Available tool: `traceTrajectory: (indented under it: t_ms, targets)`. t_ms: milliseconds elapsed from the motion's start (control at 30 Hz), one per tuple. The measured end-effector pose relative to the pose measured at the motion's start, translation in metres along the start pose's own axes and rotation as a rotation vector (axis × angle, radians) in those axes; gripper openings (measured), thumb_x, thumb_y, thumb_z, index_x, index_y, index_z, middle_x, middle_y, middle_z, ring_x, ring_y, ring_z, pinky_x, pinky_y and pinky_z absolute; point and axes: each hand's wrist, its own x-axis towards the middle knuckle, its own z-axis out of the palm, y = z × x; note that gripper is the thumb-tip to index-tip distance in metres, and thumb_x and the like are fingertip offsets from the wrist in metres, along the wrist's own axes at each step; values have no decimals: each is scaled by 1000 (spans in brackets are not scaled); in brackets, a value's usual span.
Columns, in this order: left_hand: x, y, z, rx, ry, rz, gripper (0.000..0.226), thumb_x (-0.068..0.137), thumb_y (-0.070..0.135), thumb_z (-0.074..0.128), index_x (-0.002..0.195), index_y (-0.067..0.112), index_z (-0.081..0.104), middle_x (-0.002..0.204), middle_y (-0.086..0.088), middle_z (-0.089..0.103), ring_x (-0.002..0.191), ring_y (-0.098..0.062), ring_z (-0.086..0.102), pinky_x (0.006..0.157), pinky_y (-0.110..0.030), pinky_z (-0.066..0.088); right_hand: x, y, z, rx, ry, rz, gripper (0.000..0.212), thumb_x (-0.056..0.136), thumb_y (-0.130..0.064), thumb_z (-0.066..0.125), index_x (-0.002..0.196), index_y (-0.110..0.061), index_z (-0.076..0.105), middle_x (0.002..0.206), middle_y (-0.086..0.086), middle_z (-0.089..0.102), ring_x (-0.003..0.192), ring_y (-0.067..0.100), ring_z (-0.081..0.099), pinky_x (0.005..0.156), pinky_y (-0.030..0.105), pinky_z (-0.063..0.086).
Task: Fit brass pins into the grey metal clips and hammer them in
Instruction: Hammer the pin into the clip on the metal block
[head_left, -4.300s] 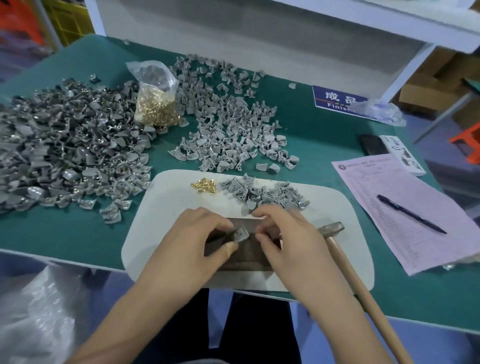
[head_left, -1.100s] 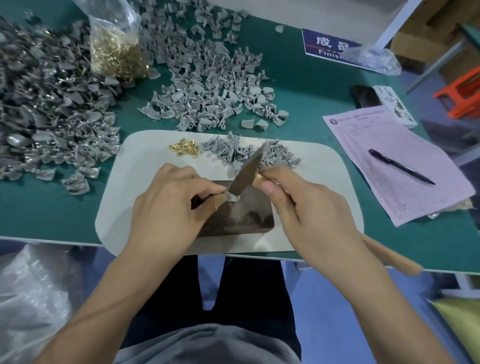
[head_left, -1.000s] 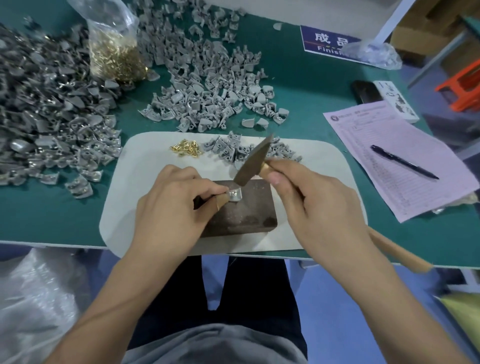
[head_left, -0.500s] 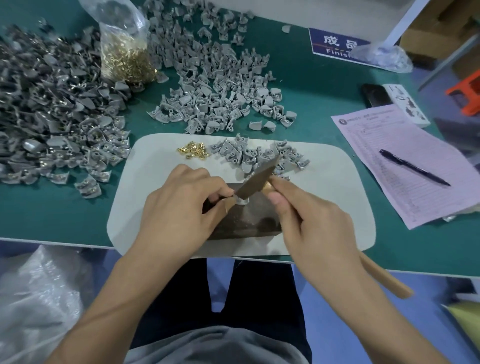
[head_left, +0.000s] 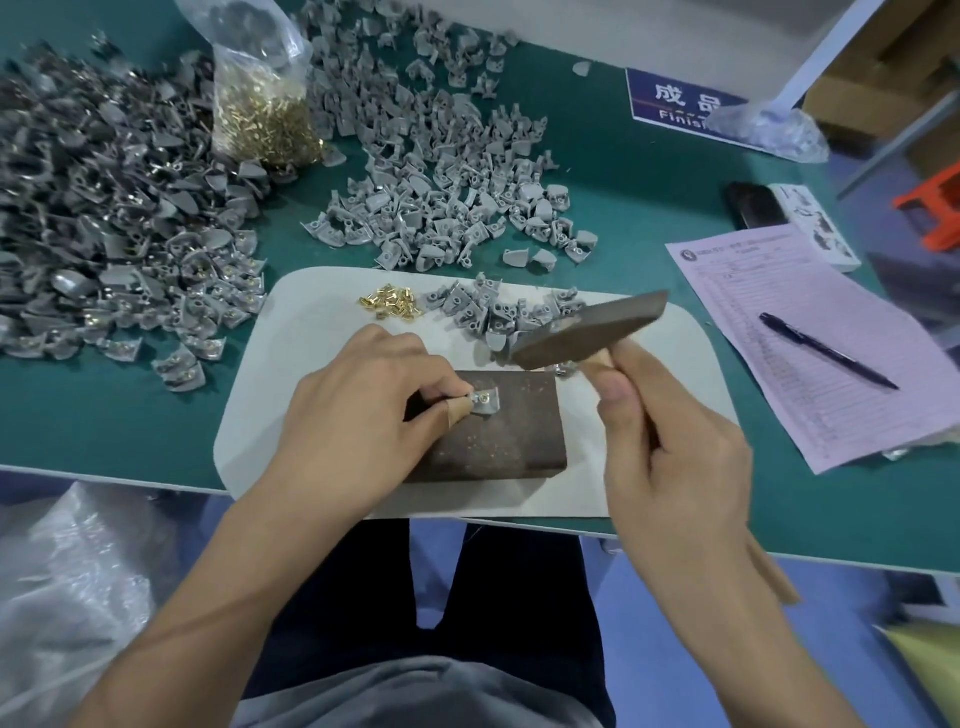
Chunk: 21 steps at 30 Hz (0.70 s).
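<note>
My left hand (head_left: 363, 410) pinches a grey metal clip (head_left: 485, 402) with a brass pin in it, flat on the dark metal block (head_left: 498, 441). My right hand (head_left: 670, 457) grips the wooden handle of a hammer (head_left: 587, 332); its dark head is raised above and to the right of the clip, not touching it. The block lies on a white mat (head_left: 311, 338). A few loose brass pins (head_left: 389, 304) and a small heap of grey clips (head_left: 493, 312) sit at the mat's far edge.
A big pile of clips with pins (head_left: 104, 223) covers the left of the green table (head_left: 623, 208); a lighter pile of clips (head_left: 441, 171) lies at the back centre. A bag of brass pins (head_left: 260, 109) stands between them. A pink form (head_left: 810, 332) with a pen (head_left: 826, 351) lies right.
The hammer head has lifted up and to the right off the clip, which it was striking half a second ago. My left hand keeps the clip on the block.
</note>
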Motion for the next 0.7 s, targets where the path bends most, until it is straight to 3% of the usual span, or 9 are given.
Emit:
traceTrajectory:
  t_ms: [133, 267, 400, 533, 700]
  targets:
    - [1, -1, -1, -4, -4, 4, 4, 87, 47, 69, 89, 45, 71, 80, 17, 59, 91, -7, 46, 61, -24, 37, -9, -1, 4, -115, -140, -29, 33, 103, -46, 45, 124, -34, 69, 89, -9, 75, 71, 21, 68, 52, 30, 48]
    - [1, -2, -1, 1, -2, 5, 6, 86, 49, 69, 90, 45, 72, 80, 18, 59, 90, -6, 45, 60, -21, 35, -6, 0, 2, -71, 10, -43, 32, 107, -45, 42, 126, -33, 65, 81, -9, 70, 67, 16, 58, 47, 30, 43]
    - [1, -3, 1, -11, 3, 3, 5, 86, 48, 70, 89, 45, 72, 79, 17, 59, 90, -6, 45, 61, -24, 37, -5, 0, 4, -117, -162, -82, 32, 104, -45, 45, 124, -33, 68, 87, -6, 75, 68, 26, 69, 49, 40, 53]
    - [0, -3, 1, -26, 10, 3, 5, 86, 49, 69, 88, 46, 72, 79, 17, 59, 90, -6, 45, 60, -25, 38, 2, 1, 0, -70, -20, -36, 33, 106, -48, 41, 124, -33, 65, 84, -11, 71, 68, 13, 60, 54, 31, 44]
    - [-2, -2, 3, -54, 19, -14, 3, 84, 48, 71, 85, 48, 69, 78, 18, 58, 89, -6, 44, 56, -25, 35, -4, -1, 4, -138, -188, -40, 32, 103, -50, 42, 123, -39, 64, 83, -12, 73, 67, 18, 64, 50, 32, 48]
